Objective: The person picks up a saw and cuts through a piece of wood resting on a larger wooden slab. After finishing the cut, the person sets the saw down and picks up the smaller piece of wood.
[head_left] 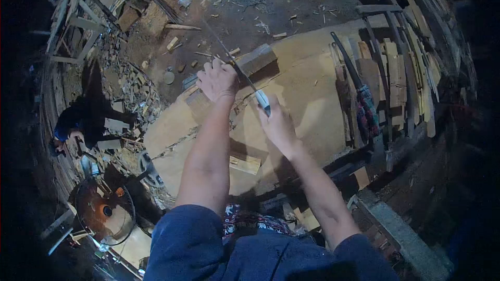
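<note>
My right hand (pixel 277 125) is wrapped round the pale handle of a long thin saw (pixel 237 67), whose blade points up and to the left. The blade crosses a thick wooden beam (pixel 259 61) lying on a worn wooden board (pixel 307 80). Just left of the blade, my left hand (pixel 217 79) presses down on the beam with its fingers bent and partly apart. Its fingertips hide part of the wood. Nearer to me, a short light wood block (pixel 245 164) rests on the same board.
Stacked planks and sticks (pixel 396 78) stand along the right, beside a patterned cloth (pixel 367 112). A round fan (pixel 105 211) is at the lower left. Another person (pixel 78 125) is bent down at the far left, among wood scraps (pixel 133 86).
</note>
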The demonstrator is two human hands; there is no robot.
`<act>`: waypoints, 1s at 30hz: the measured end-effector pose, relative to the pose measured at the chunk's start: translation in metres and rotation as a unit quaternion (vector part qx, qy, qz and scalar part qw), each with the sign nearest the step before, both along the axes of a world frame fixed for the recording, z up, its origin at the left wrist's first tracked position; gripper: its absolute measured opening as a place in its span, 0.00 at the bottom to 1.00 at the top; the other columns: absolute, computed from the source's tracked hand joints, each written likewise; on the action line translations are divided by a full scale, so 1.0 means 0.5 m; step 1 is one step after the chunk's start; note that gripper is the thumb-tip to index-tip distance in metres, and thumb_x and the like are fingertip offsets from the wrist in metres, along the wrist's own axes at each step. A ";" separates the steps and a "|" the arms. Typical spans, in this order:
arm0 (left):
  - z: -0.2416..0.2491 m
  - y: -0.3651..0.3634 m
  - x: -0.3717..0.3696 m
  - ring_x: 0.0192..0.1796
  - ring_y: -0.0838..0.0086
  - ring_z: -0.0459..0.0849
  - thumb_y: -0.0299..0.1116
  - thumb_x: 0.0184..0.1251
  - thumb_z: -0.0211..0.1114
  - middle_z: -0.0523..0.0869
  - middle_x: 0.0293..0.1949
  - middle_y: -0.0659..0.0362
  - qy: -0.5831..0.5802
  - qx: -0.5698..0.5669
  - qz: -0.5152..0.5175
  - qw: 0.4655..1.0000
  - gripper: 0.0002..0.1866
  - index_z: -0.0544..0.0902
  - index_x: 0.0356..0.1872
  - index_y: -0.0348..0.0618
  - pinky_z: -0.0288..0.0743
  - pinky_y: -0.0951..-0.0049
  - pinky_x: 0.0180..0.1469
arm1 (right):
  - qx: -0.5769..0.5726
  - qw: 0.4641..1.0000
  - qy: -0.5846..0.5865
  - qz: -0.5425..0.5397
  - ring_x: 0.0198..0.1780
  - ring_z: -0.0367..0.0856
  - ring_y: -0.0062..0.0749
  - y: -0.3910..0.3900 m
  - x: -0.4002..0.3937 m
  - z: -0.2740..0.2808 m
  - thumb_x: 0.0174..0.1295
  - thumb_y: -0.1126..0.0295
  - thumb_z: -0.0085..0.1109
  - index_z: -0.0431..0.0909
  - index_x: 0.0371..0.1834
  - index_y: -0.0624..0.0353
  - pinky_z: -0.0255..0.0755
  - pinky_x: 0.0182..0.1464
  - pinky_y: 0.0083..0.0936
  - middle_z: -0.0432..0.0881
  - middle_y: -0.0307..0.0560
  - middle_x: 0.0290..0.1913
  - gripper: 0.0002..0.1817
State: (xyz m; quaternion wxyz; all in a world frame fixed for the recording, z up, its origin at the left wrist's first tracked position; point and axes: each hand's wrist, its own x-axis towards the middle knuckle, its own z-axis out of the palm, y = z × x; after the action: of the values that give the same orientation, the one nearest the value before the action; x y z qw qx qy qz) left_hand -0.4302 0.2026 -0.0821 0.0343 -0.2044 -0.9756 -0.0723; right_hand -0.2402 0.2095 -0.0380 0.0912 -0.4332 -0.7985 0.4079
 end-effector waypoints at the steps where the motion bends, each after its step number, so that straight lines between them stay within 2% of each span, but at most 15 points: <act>1: 0.001 -0.001 0.001 0.50 0.56 0.77 0.42 0.61 0.53 0.82 0.45 0.57 -0.005 0.002 -0.002 1.000 0.15 0.84 0.41 0.51 0.69 0.52 0.51 | -0.015 1.000 0.008 -0.004 0.40 0.82 0.65 -0.007 0.027 0.014 0.68 0.61 0.58 0.73 0.49 0.59 0.76 0.40 0.52 0.83 0.65 0.39 0.15; 6: 0.011 0.002 -0.004 0.49 0.56 0.77 0.42 0.61 0.53 0.82 0.46 0.57 -0.022 0.000 -0.005 1.000 0.15 0.84 0.41 0.50 0.69 0.51 0.50 | 0.022 0.999 -0.015 0.017 0.40 0.83 0.64 -0.092 0.268 0.084 0.64 0.62 0.64 0.72 0.54 0.62 0.78 0.39 0.49 0.82 0.65 0.38 0.21; 9: 0.009 0.001 -0.003 0.50 0.56 0.77 0.42 0.61 0.53 0.82 0.46 0.57 -0.017 0.008 -0.006 1.000 0.15 0.84 0.41 0.49 0.69 0.51 0.50 | 0.014 0.999 0.038 0.006 0.40 0.83 0.63 -0.073 0.234 0.062 0.64 0.63 0.65 0.73 0.50 0.64 0.78 0.38 0.48 0.82 0.64 0.38 0.19; 10: 0.005 -0.001 -0.001 0.50 0.56 0.77 0.43 0.61 0.53 0.82 0.46 0.57 -0.021 0.009 -0.015 1.000 0.16 0.84 0.41 0.50 0.69 0.52 0.50 | 0.026 0.999 -0.034 0.003 0.40 0.82 0.64 -0.059 0.166 0.056 0.66 0.63 0.62 0.71 0.46 0.62 0.76 0.38 0.50 0.82 0.64 0.38 0.16; 12: 0.007 0.000 -0.004 0.50 0.56 0.77 0.43 0.61 0.52 0.82 0.46 0.57 -0.011 0.013 -0.025 1.000 0.16 0.84 0.42 0.50 0.69 0.52 0.51 | 0.008 1.000 0.024 -0.006 0.39 0.82 0.65 -0.012 0.038 -0.010 0.67 0.62 0.60 0.70 0.44 0.61 0.75 0.38 0.53 0.83 0.65 0.37 0.14; 14: 0.000 0.003 -0.003 0.50 0.56 0.77 0.43 0.61 0.52 0.81 0.46 0.56 -0.007 0.018 0.001 1.000 0.16 0.83 0.42 0.50 0.69 0.52 0.51 | 0.008 0.999 0.034 0.003 0.39 0.81 0.66 0.003 -0.009 0.004 0.68 0.61 0.59 0.70 0.44 0.60 0.74 0.38 0.54 0.82 0.65 0.37 0.14; 16: -0.004 0.000 0.000 0.51 0.56 0.77 0.43 0.61 0.52 0.81 0.46 0.56 -0.012 0.010 -0.005 1.000 0.16 0.83 0.43 0.51 0.69 0.52 0.51 | -0.027 0.999 -0.001 0.023 0.40 0.81 0.66 0.006 0.017 0.044 0.68 0.60 0.57 0.70 0.48 0.60 0.74 0.40 0.55 0.82 0.66 0.37 0.16; 18: 0.015 0.008 -0.001 0.51 0.56 0.77 0.44 0.61 0.53 0.82 0.48 0.56 -0.032 -0.002 0.004 0.999 0.16 0.83 0.44 0.51 0.69 0.52 0.52 | -0.047 0.998 0.028 -0.012 0.41 0.82 0.65 -0.039 0.120 0.081 0.67 0.61 0.60 0.71 0.51 0.59 0.76 0.40 0.52 0.83 0.65 0.38 0.17; 20: 0.009 0.009 0.000 0.51 0.56 0.77 0.44 0.61 0.53 0.81 0.48 0.56 -0.032 0.004 0.002 0.999 0.16 0.83 0.44 0.51 0.69 0.53 0.52 | -0.004 1.000 -0.023 0.008 0.40 0.83 0.64 -0.081 0.231 0.094 0.65 0.61 0.63 0.73 0.53 0.57 0.77 0.40 0.50 0.83 0.64 0.37 0.18; 21: 0.007 0.006 -0.004 0.50 0.56 0.77 0.44 0.61 0.53 0.81 0.47 0.56 -0.023 0.006 -0.001 1.000 0.16 0.83 0.43 0.51 0.69 0.53 0.52 | -0.006 1.000 -0.025 0.016 0.40 0.83 0.64 -0.077 0.236 0.093 0.65 0.61 0.63 0.73 0.53 0.57 0.77 0.40 0.50 0.83 0.64 0.37 0.18; 23: 0.011 0.001 -0.010 0.51 0.54 0.77 0.44 0.62 0.52 0.82 0.48 0.55 -0.031 0.008 -0.006 0.999 0.17 0.83 0.44 0.51 0.69 0.52 0.53 | -0.013 1.000 -0.008 -0.015 0.39 0.84 0.62 -0.084 0.237 0.091 0.64 0.63 0.65 0.75 0.53 0.56 0.78 0.39 0.49 0.83 0.63 0.37 0.17; 24: 0.012 0.000 -0.004 0.52 0.53 0.78 0.45 0.63 0.50 0.82 0.48 0.54 -0.039 0.016 -0.017 0.999 0.18 0.84 0.45 0.52 0.69 0.51 0.54 | 0.023 1.000 0.007 0.012 0.38 0.83 0.64 -0.066 0.198 0.059 0.66 0.60 0.62 0.73 0.51 0.57 0.77 0.38 0.51 0.83 0.63 0.38 0.17; 26: 0.014 0.002 0.003 0.52 0.53 0.78 0.45 0.63 0.50 0.82 0.48 0.54 -0.039 0.011 -0.014 0.999 0.17 0.83 0.44 0.52 0.69 0.51 0.54 | -0.066 0.995 -0.079 -0.005 0.39 0.82 0.66 -0.003 0.049 0.029 0.68 0.58 0.59 0.71 0.49 0.59 0.75 0.38 0.54 0.83 0.65 0.38 0.17; 28: 0.023 0.002 -0.007 0.52 0.53 0.77 0.45 0.63 0.50 0.82 0.48 0.54 -0.031 0.011 -0.012 0.999 0.17 0.83 0.44 0.52 0.69 0.51 0.54 | 0.004 1.000 0.018 0.008 0.41 0.81 0.67 0.010 -0.017 0.003 0.69 0.57 0.56 0.69 0.47 0.60 0.73 0.38 0.56 0.82 0.65 0.38 0.17; 30: 0.012 0.002 -0.002 0.52 0.53 0.77 0.44 0.62 0.51 0.81 0.48 0.54 -0.036 0.012 -0.007 0.999 0.17 0.83 0.44 0.52 0.69 0.51 0.54 | -0.013 1.000 0.005 0.006 0.42 0.81 0.67 0.002 0.012 0.042 0.69 0.58 0.56 0.69 0.47 0.60 0.73 0.39 0.56 0.82 0.65 0.37 0.16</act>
State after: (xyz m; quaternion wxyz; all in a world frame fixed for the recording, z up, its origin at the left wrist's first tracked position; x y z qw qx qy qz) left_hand -0.4315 0.2034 -0.0761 0.0011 -0.2081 -0.9738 -0.0917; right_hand -0.2343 0.2107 -0.0171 0.0873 -0.4269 -0.7954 0.4212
